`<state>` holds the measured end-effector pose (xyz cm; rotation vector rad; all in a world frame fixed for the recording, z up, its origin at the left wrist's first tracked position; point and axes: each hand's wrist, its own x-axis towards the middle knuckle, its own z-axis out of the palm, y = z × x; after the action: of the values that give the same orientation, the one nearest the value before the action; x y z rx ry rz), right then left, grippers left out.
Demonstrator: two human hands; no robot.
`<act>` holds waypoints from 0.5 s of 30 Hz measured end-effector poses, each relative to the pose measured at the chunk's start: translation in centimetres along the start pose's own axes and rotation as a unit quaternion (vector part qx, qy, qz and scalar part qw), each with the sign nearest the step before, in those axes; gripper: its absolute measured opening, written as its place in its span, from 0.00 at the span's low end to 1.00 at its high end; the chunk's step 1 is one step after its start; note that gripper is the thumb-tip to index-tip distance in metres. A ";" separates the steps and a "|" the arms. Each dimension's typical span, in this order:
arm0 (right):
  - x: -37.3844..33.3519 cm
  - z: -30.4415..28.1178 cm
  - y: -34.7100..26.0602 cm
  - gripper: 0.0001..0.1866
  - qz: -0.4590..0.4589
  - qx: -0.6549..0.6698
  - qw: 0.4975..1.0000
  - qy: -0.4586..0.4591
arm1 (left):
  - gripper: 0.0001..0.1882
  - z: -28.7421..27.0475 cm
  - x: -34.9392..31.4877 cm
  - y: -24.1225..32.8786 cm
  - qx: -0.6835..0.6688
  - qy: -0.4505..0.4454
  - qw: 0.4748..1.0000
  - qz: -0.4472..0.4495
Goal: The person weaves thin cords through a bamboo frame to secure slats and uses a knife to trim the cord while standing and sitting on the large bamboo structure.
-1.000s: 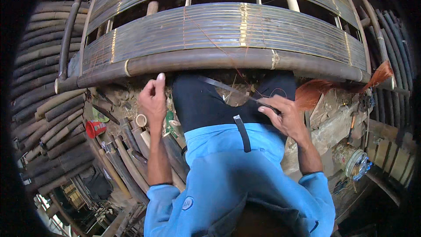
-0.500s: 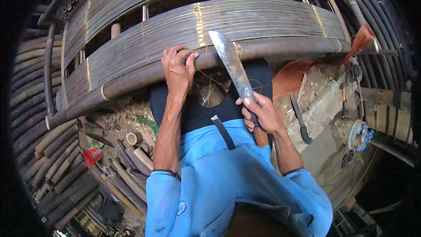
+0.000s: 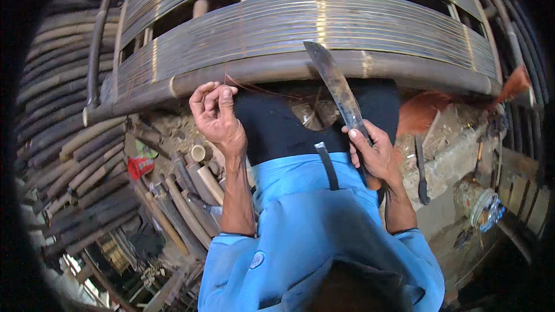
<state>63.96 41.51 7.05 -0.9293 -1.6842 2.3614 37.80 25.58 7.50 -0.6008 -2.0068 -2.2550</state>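
In my right hand (image 3: 376,149) I grip a machete (image 3: 337,85). Its dark, stained blade slants up and left, with the tip over the front pole. My left hand (image 3: 218,117) is turned palm up, fingers pinched on a thin reddish string (image 3: 232,81). That string runs from the fingertips up toward the slats, with a loose length trailing right. Just beyond both hands lies a long brown bamboo pole (image 3: 263,68), the front edge of a bamboo frame. Rows of thin dark strips (image 3: 243,36) form the slatted panel behind it, crossed by pale yellow bindings (image 3: 321,17).
A second knife (image 3: 421,170) with a dark handle lies to my right, near a bundle of reddish fibres (image 3: 421,112). A clear jar (image 3: 485,211) stands farther right. At left are stacked bamboo poles (image 3: 69,86), a red cup (image 3: 140,167) and cut bamboo pieces (image 3: 199,153).
My left hand has come off the pole toward me and turned palm up, drawing the string with it. The machete stays in my right hand, its blade rolled slightly. The view has shifted left.
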 end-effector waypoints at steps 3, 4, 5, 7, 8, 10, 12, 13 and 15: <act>1.1 2.7 -1.1 0.18 -0.011 -0.174 0.985 0.002 | 0.16 -4.0 0.2 -0.7 -0.106 0.027 0.992 -0.063; 1.7 4.2 -1.2 0.20 -0.106 -0.217 0.970 0.014 | 0.16 -5.0 0.0 -0.8 -0.099 0.033 0.993 -0.059; 2.1 5.2 -1.3 0.24 -0.200 -0.260 0.944 0.029 | 0.14 -5.5 -0.4 -1.1 -0.157 0.031 0.981 -0.109; 2.8 6.8 -1.2 0.29 -0.210 -0.271 0.940 0.000 | 0.12 -6.1 -1.1 -1.5 -0.271 0.025 0.940 -0.204; 3.2 7.5 -0.7 0.30 -0.264 -0.281 0.923 -0.002 | 0.11 -5.7 -1.4 -1.6 -0.253 0.044 0.940 -0.224; 3.6 8.4 -0.3 0.32 -0.302 -0.298 0.906 -0.014 | 0.10 -5.5 -1.7 -2.1 -0.259 0.046 0.938 -0.225; 3.7 9.0 -0.1 0.34 -0.273 -0.332 0.902 -0.035 | 0.09 -5.3 -1.8 -2.0 -0.256 0.050 0.940 -0.219; 3.9 9.2 0.1 0.35 -0.258 -0.358 0.896 -0.045 | 0.09 -5.2 -1.8 -1.9 -0.258 0.051 0.939 -0.220; 4.2 9.2 0.3 0.37 -0.275 -0.361 0.890 -0.038 | 0.09 -5.2 -1.7 -1.6 -0.260 0.045 0.938 -0.225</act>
<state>55.77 35.50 6.92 -0.3135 -2.4974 1.4226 37.56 20.42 5.06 -0.0405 -1.6203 -3.0530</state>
